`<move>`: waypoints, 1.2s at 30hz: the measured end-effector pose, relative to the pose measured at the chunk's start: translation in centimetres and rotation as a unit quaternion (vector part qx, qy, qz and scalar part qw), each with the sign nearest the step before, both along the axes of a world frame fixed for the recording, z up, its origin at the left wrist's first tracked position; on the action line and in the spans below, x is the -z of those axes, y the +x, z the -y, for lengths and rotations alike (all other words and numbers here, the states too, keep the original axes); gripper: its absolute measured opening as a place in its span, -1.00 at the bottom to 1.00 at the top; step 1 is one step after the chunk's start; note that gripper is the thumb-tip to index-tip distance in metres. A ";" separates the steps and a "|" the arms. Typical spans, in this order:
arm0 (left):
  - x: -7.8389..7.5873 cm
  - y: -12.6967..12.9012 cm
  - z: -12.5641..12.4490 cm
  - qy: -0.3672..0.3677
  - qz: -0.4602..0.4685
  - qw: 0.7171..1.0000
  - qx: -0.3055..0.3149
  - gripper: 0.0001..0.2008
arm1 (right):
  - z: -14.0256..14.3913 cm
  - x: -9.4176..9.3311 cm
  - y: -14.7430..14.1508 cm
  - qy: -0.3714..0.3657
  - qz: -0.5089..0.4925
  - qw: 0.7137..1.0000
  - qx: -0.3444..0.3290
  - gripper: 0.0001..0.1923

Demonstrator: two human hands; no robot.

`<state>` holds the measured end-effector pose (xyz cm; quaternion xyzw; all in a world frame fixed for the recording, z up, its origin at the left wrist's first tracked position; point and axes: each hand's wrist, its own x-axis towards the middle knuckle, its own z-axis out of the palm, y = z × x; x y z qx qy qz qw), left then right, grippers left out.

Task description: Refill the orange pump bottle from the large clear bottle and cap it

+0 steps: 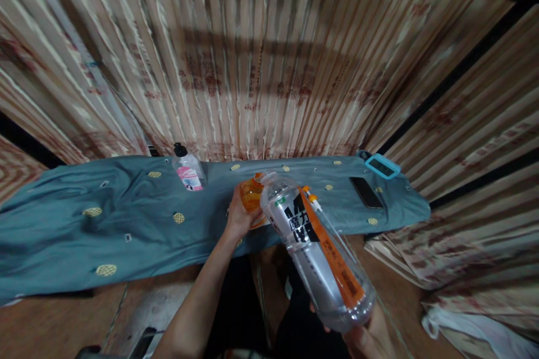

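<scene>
Gripping an orange bottle (251, 196) in the left hand (241, 216) and a tilted clear bottle (314, 247) in the right hand (362, 337), possibly risking spills onto the pineapple-print cloth (143, 224) beneath through misalignment.

On the large clear bottle (318, 269), right of centre in the lower half of the frame, you can read 魔力 on the silver label (309, 263), set among big black letters that start with what looks like an M. The print on its orange strip (337, 261) is too small for you, as is the pump bottle's pink label (188, 178), left of centre.
</scene>
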<state>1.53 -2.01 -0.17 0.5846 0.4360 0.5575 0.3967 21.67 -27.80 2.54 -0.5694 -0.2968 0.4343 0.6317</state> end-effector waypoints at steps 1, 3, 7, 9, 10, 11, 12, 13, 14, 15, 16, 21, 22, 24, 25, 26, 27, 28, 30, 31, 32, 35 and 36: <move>0.0 0.0 0.0 -0.002 0.002 1.000 -0.001 -0.25 | 0.0 0.1 0.1 0.001 0.002 1.000 -0.004 -0.38; 0.0 0.1 0.0 -0.002 0.010 1.000 0.000 -0.25 | 0.0 0.1 0.1 0.004 0.003 1.000 -0.003 -0.40; 0.0 0.1 -0.1 -0.002 0.015 1.000 0.007 -0.27 | 0.0 0.0 0.0 0.005 -0.002 1.000 0.003 -0.42; -0.1 0.1 0.0 -0.001 0.008 1.000 0.006 -0.27 | -0.1 -0.2 -0.2 0.004 -0.006 1.000 0.007 -0.37; -0.2 0.1 0.0 -0.001 0.005 1.000 0.006 -0.27 | -0.1 -0.3 -0.3 0.003 -0.007 1.000 0.010 -0.34; -0.3 0.0 0.0 0.000 0.003 1.000 0.005 -0.27 | -0.1 -0.4 -0.3 0.003 -0.008 1.000 0.013 -0.31; -0.3 0.0 0.0 0.000 0.003 1.000 0.006 -0.28 | -0.2 -0.5 -0.4 0.002 -0.009 1.000 0.016 -0.28; -0.4 0.1 0.1 -0.001 0.004 1.000 0.006 -0.28 | -0.2 -0.6 -0.4 0.002 -0.010 1.000 0.019 -0.26; -0.4 0.1 0.1 -0.002 0.006 1.000 0.006 -0.27 | -0.2 -0.6 -0.5 0.002 -0.011 1.000 0.023 -0.24; -0.4 0.1 0.1 -0.002 0.008 1.000 0.005 -0.26 | -0.2 -0.7 -0.5 0.002 -0.012 1.000 0.028 -0.24; -0.4 0.1 0.1 -0.002 0.011 1.000 0.004 -0.25 | -0.2 -0.7 -0.6 0.003 -0.013 0.999 0.032 -0.24; -0.6 0.2 0.2 -0.007 0.020 1.000 0.004 -0.24 | -0.4 -0.6 -0.6 0.010 0.005 0.999 0.031 -0.27; -0.7 0.2 0.2 -0.011 0.022 1.000 0.006 -0.24 | -0.5 -0.6 -0.6 0.010 0.011 0.999 0.029 -0.27; -0.8 0.2 0.3 -0.015 0.023 1.000 0.005 -0.23 | -0.6 -0.6 -0.6 0.013 0.021 0.999 0.023 -0.24; -0.8 0.2 0.3 -0.017 0.022 1.000 0.005 -0.23 | -0.6 -0.7 -0.5 0.016 0.026 0.999 0.018 -0.24; -0.8 0.1 0.3 -0.018 0.020 1.000 0.004 -0.23 | -0.6 -0.7 -0.5 0.019 0.029 0.999 0.010 -0.27; -0.8 0.1 0.3 -0.018 0.019 1.000 0.003 -0.24 | -0.6 -0.8 -0.5 0.021 0.031 0.999 0.000 -0.31; -0.9 0.1 0.3 -0.018 0.019 1.000 0.003 -0.24 | -0.6 -0.8 -0.4 0.020 0.031 0.999 -0.010 -0.35; -0.9 0.2 0.4 -0.017 0.021 1.000 0.003 -0.26 | -0.5 -0.7 -0.3 0.014 0.024 0.999 -0.025 -0.38; -0.9 0.2 0.4 -0.015 0.020 1.000 0.003 -0.27 | -0.5 -0.6 -0.2 0.011 0.020 0.999 -0.028 -0.36; -0.8 0.2 0.4 -0.014 0.019 1.000 0.002 -0.27 | -0.4 -0.5 -0.1 0.008 0.018 0.999 -0.029 -0.33; -0.7 0.2 0.4 -0.020 0.009 1.000 -0.008 -0.27 | -0.4 0.0 0.2 0.006 0.022 0.999 -0.029 -0.27; -0.7 0.2 0.4 -0.022 0.009 1.000 -0.011 -0.26 | -0.3 0.1 0.3 0.005 0.022 0.999 -0.028 -0.27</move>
